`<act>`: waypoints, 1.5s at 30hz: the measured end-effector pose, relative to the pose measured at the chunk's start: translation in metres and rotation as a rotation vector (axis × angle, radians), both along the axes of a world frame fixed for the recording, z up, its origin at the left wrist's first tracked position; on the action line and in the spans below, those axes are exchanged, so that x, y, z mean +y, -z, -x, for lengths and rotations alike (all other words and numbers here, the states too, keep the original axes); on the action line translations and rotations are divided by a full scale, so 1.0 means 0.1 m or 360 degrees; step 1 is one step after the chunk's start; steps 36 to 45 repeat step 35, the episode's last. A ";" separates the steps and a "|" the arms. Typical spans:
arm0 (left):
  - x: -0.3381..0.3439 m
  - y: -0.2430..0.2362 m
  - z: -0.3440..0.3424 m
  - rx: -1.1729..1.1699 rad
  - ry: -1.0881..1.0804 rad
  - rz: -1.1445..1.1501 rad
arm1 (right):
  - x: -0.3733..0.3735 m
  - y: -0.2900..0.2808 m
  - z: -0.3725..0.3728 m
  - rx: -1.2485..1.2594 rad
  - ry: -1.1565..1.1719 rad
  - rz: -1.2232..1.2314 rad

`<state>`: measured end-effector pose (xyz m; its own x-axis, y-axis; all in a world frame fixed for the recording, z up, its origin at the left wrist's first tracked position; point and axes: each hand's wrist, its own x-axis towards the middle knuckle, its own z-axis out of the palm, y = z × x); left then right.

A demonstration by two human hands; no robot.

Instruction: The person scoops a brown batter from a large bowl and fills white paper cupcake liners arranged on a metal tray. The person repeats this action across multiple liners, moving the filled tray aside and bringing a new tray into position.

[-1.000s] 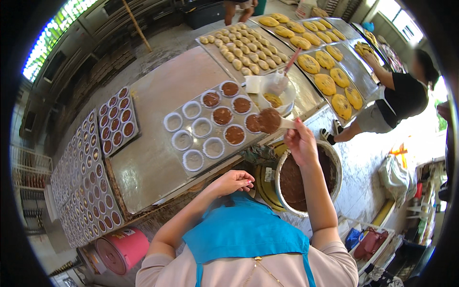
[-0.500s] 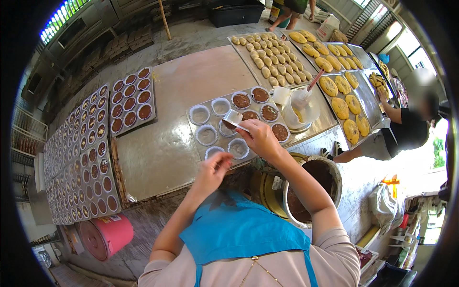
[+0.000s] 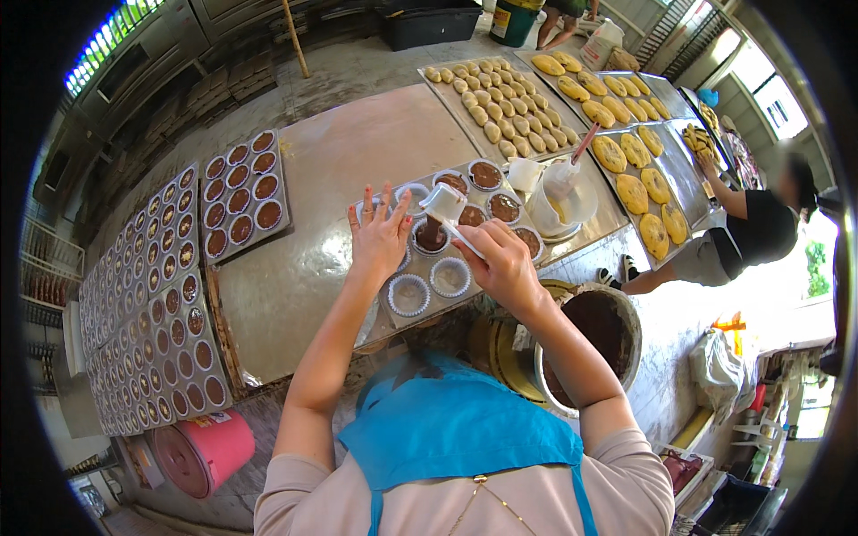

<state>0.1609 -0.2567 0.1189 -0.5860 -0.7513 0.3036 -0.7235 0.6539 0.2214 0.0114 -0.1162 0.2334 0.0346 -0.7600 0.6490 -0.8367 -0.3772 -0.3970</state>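
Observation:
My right hand (image 3: pixel 500 268) grips the handle of a white measuring cup (image 3: pixel 444 203), tilted over a baking tray (image 3: pixel 442 305) of paper-lined cups. Dark chocolate batter (image 3: pixel 431 236) runs from it into one liner. My left hand (image 3: pixel 379 239) is open, fingers spread, above the tray's left side, partly covering the liners there. Two empty white liners, one nearer me (image 3: pixel 408 296) and one beside it (image 3: pixel 450 277), sit at the near edge. Liners toward the far right, such as this filled liner (image 3: pixel 485 175), hold batter.
Right of the tray stand a clear pitcher (image 3: pixel 563 207) and a batter bucket (image 3: pixel 542 371) below the table edge. Trays of dough pieces (image 3: pixel 500 107) and flat yellow breads (image 3: pixel 633 195) lie beyond. Filled trays (image 3: pixel 241 192) are at left. A co-worker (image 3: pixel 755 223) works at right.
My left hand has moved up and forward from the near edge to the tray's left side, its fingers spreading. The measuring cup has tipped, and batter now pours into a liner.

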 end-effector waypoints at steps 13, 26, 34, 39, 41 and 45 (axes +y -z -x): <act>-0.04 0.13 0.00 -0.0006 0.0039 -0.0033 | 0.03 0.73 -0.03 -0.0173 0.0124 0.0065; -0.04 0.06 -0.01 0.0030 -0.0017 -0.0129 | -0.06 0.85 0.06 -0.0226 0.0179 0.0009; -0.05 0.05 0.00 -0.0010 -0.0021 -0.0120 | -0.07 0.92 0.14 -0.3038 0.0010 -0.0351; -0.07 0.04 0.00 -0.0026 -0.0020 -0.0115 | -0.08 0.93 0.20 -0.3294 -0.0077 -0.0401; -0.07 0.04 0.00 -0.0026 -0.0020 -0.0115 | -0.08 0.93 0.20 -0.3294 -0.0077 -0.0401; -0.07 0.04 0.00 -0.0026 -0.0020 -0.0115 | -0.08 0.93 0.20 -0.3294 -0.0077 -0.0401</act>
